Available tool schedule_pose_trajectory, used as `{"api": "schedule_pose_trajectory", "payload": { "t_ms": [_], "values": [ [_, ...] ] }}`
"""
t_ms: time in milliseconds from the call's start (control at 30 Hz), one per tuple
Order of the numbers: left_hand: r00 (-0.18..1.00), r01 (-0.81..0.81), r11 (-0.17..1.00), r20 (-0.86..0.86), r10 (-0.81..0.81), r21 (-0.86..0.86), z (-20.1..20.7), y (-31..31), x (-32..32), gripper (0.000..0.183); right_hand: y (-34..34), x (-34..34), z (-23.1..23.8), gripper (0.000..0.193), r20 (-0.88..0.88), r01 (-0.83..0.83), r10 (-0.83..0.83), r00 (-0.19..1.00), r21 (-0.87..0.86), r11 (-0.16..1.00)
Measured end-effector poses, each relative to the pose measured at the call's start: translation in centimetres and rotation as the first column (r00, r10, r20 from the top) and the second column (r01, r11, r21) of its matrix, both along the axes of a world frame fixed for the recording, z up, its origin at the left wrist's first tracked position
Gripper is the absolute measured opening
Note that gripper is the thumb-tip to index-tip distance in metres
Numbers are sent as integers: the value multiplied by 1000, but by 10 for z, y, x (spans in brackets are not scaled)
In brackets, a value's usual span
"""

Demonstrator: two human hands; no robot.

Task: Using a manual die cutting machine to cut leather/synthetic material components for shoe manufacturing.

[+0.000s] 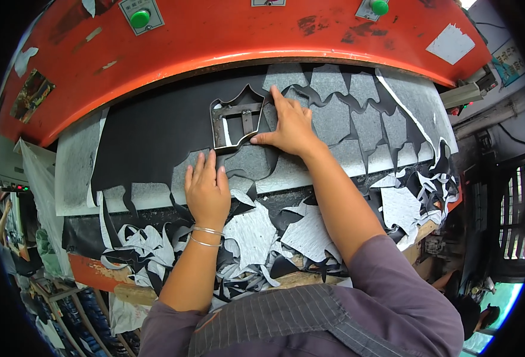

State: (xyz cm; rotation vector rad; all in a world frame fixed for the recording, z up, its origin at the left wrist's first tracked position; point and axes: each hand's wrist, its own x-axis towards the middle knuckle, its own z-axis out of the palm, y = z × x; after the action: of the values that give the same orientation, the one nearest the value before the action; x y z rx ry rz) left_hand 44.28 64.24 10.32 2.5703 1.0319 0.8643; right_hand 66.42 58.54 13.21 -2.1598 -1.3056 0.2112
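Note:
A dark sheet of material point(155, 134) lies on a grey cutting board point(75, 166) under the orange press head point(232, 41). A metal cutting die point(237, 122) with a pointed top sits on the sheet. My right hand point(291, 126) rests against the die's right side, thumb at its lower right corner and index finger along its upper edge. My left hand point(207, 187) lies flat, fingers together, on the sheet's lower edge just below the die. Cut-out holes in the sheet point(357, 128) show to the right of the die.
Loose grey cut pieces and black scraps point(256, 235) pile up along the near edge of the bench. Two green buttons point(140, 18) point(379, 7) sit on the press head. More scraps hang at the right end point(420, 196). Shelving stands at the lower left.

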Motion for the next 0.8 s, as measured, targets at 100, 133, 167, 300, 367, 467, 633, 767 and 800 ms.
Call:
{"api": "schedule_pose_trajectory", "payload": {
  "t_ms": [100,133,167,300,367,467,633,767,800],
  "values": [
    [1000,-4,1000,-25,3,-20,5,-4,3,45,3,-1,14,104,6,18,-17,1000,-105,994],
    [1000,-1,1000,-26,0,-18,4,-5,1,45,3,-2,16,105,18,14,-11,1000,-145,989],
    [999,-2,999,-48,0,-34,3,-5,-1,48,2,-3,13,105,18,16,-14,1000,-144,989],
    [996,-10,999,-85,6,-45,5,-6,0,54,-3,-9,3,103,15,43,-42,999,-99,994],
    [997,-15,999,-79,11,-44,3,-8,2,53,-5,-11,-3,100,74,51,-49,996,-30,998],
    [998,-33,999,-59,31,-42,1,-8,1,52,-5,-20,0,98,93,44,-43,995,-10,999],
    [999,-41,999,-15,41,-16,-3,-8,2,50,-6,-21,2,98,101,25,-25,995,5,1000],
    [999,-50,999,-3,50,6,-5,-7,1,50,-5,-24,3,98,115,3,-8,993,45,999],
    [999,-54,999,4,54,3,-6,-7,1,50,-5,-23,3,98,117,-2,-3,993,43,999]
  ]
}}
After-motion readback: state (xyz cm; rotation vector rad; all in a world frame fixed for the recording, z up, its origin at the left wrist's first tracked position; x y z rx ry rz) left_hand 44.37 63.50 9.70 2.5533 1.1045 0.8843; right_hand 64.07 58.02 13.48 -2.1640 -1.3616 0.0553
